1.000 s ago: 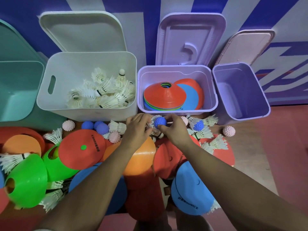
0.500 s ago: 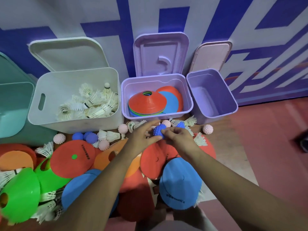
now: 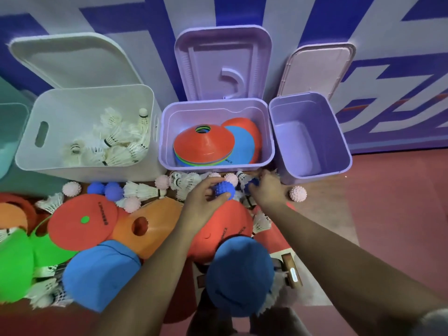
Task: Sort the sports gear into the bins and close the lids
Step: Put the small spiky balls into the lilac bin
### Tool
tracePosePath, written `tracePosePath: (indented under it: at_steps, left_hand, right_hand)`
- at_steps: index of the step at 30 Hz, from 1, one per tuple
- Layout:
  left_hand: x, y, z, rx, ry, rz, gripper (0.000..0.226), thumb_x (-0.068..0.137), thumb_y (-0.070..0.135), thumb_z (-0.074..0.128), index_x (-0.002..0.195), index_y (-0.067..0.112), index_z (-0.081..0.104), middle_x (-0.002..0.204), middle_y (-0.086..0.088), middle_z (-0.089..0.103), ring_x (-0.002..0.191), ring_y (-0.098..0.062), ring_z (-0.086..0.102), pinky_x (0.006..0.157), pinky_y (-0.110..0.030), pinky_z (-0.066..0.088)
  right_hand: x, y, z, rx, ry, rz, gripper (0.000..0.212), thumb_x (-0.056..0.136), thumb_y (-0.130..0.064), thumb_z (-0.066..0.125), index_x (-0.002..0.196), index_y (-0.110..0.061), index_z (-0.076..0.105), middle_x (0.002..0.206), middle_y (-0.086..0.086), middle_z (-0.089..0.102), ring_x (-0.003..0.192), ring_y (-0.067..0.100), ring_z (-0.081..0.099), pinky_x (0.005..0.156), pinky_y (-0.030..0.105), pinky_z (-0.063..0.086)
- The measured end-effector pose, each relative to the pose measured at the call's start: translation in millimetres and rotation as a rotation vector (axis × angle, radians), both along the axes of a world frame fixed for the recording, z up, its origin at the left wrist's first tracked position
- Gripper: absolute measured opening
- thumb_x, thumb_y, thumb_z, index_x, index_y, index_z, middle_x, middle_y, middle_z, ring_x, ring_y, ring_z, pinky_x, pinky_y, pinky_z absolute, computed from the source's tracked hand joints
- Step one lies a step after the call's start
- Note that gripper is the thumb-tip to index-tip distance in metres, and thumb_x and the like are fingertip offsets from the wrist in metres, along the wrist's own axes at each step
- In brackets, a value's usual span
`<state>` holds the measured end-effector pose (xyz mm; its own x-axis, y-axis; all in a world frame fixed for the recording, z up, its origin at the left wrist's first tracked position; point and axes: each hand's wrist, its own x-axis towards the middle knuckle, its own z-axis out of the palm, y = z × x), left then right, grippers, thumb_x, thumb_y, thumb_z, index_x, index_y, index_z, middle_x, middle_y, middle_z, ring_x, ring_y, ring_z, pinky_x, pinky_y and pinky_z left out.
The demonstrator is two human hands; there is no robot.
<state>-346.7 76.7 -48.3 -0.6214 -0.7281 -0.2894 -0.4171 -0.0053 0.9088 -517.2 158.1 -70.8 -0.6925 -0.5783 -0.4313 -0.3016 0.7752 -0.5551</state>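
Note:
Three open bins stand against the wall. The white bin (image 3: 31, 132) holds shuttlecocks. In the middle purple bin (image 3: 167, 139) lie stacked disc cones, while the right purple bin (image 3: 312, 139) has nothing in it. My left hand (image 3: 206, 197) grips a blue spiky ball (image 3: 224, 189) just in front of the middle bin. My right hand (image 3: 266, 190) closes its fingers round a second blue spiky ball (image 3: 253, 182) beside it. Pink spiky balls (image 3: 298, 194), blue balls (image 3: 109, 189), shuttlecocks (image 3: 143, 190) and cones (image 3: 82, 221) lie scattered on the floor.
Each bin's lid leans open against the blue and white wall: white (image 3: 72, 59), purple (image 3: 223, 64), pinkish (image 3: 317, 69). A teal bin (image 3: 9, 132) stands at the far left. Bare red floor (image 3: 388, 202) stretches to the right.
The blue ball passed from my right hand into my left. My right hand moved right and took hold of a second blue ball. The view tilted up.

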Motion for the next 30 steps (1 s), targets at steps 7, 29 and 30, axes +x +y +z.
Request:
tracePosePath:
  at_steps: [7, 29, 30]
  left_hand:
    - [-7.6, 1.3, -5.9, -0.021, -0.047, 0.047, 0.033, 0.074, 0.031, 0.075, 0.105, 0.038, 0.064, 0.103, 0.010, 0.071, 0.092, -0.010, 0.067, 0.086, -0.025, 0.051]
    - [-65.3, 22.9, 46.3, 0.129, 0.159, 0.049, 0.036, 0.084, 0.002, 0.072, 0.115, 0.016, 0.062, 0.102, 0.002, 0.071, 0.097, -0.009, 0.069, 0.083, -0.019, 0.051]
    - [-77.8, 23.1, 50.8, 0.123, 0.175, 0.028, 0.037, 0.084, 0.001, 0.072, 0.116, 0.016, 0.061, 0.106, 0.002, 0.070, 0.099, -0.009, 0.068, 0.086, -0.020, 0.051]
  right_hand:
    - [-4.8, -5.8, -16.8, 0.091, 0.043, -0.022, 0.037, 0.082, -0.028, 0.062, 0.113, -0.007, 0.056, 0.110, 0.017, 0.065, 0.104, 0.035, 0.061, 0.077, 0.035, 0.045]
    - [-25.3, 83.3, 76.7, -0.544, -0.209, -0.232, 0.040, 0.080, -0.007, 0.076, 0.112, -0.016, 0.053, 0.093, -0.003, 0.064, 0.063, -0.005, 0.058, 0.059, 0.011, 0.045]
    - [-36.1, 86.1, 84.1, -0.572, -0.197, -0.262, 0.040, 0.081, -0.006, 0.076, 0.113, -0.013, 0.054, 0.096, 0.000, 0.063, 0.065, -0.006, 0.059, 0.059, 0.011, 0.046]
